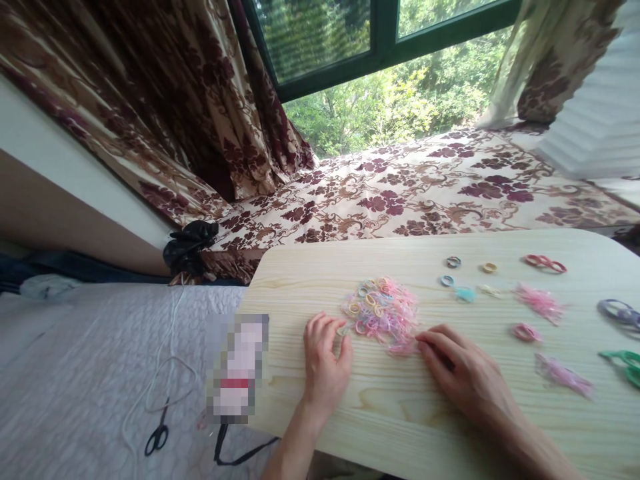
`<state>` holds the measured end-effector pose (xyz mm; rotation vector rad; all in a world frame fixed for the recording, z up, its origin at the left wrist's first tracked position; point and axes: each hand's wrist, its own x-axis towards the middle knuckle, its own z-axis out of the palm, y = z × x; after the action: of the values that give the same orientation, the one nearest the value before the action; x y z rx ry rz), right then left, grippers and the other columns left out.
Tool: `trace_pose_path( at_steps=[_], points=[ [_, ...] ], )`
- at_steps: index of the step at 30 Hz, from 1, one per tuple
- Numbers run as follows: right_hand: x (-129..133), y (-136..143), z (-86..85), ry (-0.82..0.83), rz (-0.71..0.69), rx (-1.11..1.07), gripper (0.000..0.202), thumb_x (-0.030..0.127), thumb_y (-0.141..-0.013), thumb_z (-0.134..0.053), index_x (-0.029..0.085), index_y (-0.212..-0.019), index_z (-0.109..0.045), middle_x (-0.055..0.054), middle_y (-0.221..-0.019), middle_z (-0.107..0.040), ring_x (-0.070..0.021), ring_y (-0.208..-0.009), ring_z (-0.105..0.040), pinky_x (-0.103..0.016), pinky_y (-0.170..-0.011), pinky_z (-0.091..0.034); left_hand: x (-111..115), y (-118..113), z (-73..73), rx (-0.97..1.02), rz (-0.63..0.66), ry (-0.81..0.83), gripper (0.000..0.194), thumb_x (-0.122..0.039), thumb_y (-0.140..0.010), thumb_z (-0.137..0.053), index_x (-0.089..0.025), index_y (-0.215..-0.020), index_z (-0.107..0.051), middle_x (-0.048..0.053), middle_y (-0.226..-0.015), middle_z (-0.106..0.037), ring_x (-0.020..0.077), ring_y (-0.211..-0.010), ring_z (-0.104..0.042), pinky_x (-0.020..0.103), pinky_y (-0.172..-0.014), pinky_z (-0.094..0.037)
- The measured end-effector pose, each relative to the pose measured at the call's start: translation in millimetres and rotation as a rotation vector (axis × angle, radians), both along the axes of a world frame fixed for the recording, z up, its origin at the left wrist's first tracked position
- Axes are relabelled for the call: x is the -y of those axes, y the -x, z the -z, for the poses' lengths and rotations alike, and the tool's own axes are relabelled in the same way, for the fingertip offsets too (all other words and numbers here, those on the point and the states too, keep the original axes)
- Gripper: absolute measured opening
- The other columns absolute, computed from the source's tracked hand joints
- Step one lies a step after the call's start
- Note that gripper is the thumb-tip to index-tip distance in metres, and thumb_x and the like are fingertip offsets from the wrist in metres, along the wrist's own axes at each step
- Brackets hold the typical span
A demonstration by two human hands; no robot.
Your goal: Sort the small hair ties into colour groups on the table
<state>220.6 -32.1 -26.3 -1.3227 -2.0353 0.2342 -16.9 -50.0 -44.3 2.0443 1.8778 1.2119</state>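
In the head view, a loose pile of small bands (pixel 385 313), mostly pink with some yellow, blue and lilac, is set out near the middle of a pale wooden table (pixel 380 407). The left hand (pixel 326 363) is placed palm down at the pile's left edge, its grip moderately wide, with thumb and forefinger spread just beside a pale ring (pixel 343 331). The right hand (pixel 465 377) is held at the pile's lower right edge, its grip narrow, with thumb and forefinger brought together; whether a band is pinched there cannot be told. To the right, smaller groups are laid apart: a dark patterned ring (pixel 453 263), a light blue ring (pixel 447 281), a yellow ring (pixel 489 267), red rings (pixel 544 263), a turquoise bunch (pixel 465 294), a cream bunch (pixel 491 291), a pink bunch (pixel 540 302), pink rings (pixel 526 332), a lilac bunch (pixel 565 375), purple loops (pixel 621 313) and green loops (pixel 629 365). At the table's left edge a blurred-out object (pixel 237 370) is seen, and scissors (pixel 157 439) are laid on the quilted cover (pixel 90 373) near a white cord (pixel 173 360). Beyond the table, a floral cloth (pixel 380 193) is spread below the window (pixel 385 47)
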Motion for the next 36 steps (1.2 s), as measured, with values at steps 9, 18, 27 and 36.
trace_pose_path(
  at_steps=[9,18,27,36],
  points=[
    [-0.1,0.1,-0.5,-0.044,-0.007,0.032,0.021,0.030,-0.095,-0.047,0.024,-0.089,-0.066,0.000,-0.086,-0.071,-0.0124,-0.072,-0.069,-0.023,-0.062,-0.051,-1.9,0.3,0.0,0.019,-0.006,-0.007,0.020,-0.013,-0.087,-0.057,-0.021,-0.103,-0.064,0.007,-0.104,-0.067,0.0260,-0.114,-0.056,0.050,-0.102,-0.048],
    [-0.2,-1.4,1.9,0.002,0.004,0.018,0.022,0.032,-0.094,-0.048,0.025,-0.089,-0.067,-0.001,-0.088,-0.072,-0.0137,-0.074,-0.069,-0.024,-0.063,-0.052,-3.6,0.8,-1.0,0.053,-0.020,-0.017,0.019,-0.013,-0.085,-0.058,-0.021,-0.100,-0.066,0.007,-0.101,-0.069,0.0254,-0.111,-0.058,0.049,-0.101,-0.049],
    [0.5,0.2,-0.8,0.031,0.010,0.015,0.023,0.032,-0.095,-0.046,0.025,-0.088,-0.067,-0.002,-0.087,-0.072,-0.0141,-0.075,-0.069,-0.024,-0.063,-0.051,-5.7,-8.4,-14.6,0.061,0.036,0.003,0.015,-0.013,-0.086,-0.059,-0.022,-0.096,-0.066,0.006,-0.099,-0.067,0.0249,-0.112,-0.056,0.048,-0.103,-0.046],
    [1.3,-0.1,-1.3,0.023,0.009,0.010,0.023,0.031,-0.095,-0.045,0.025,-0.089,-0.066,-0.002,-0.088,-0.072,-0.0143,-0.075,-0.070,-0.025,-0.063,-0.051,-24.7,-23.4,-20.3,-0.078,-0.005,-0.057,0.012,-0.012,-0.083,-0.064,-0.023,-0.083,-0.068,0.005,-0.093,-0.065,0.0263,-0.114,-0.056,0.054,-0.107,-0.039]
  ],
)
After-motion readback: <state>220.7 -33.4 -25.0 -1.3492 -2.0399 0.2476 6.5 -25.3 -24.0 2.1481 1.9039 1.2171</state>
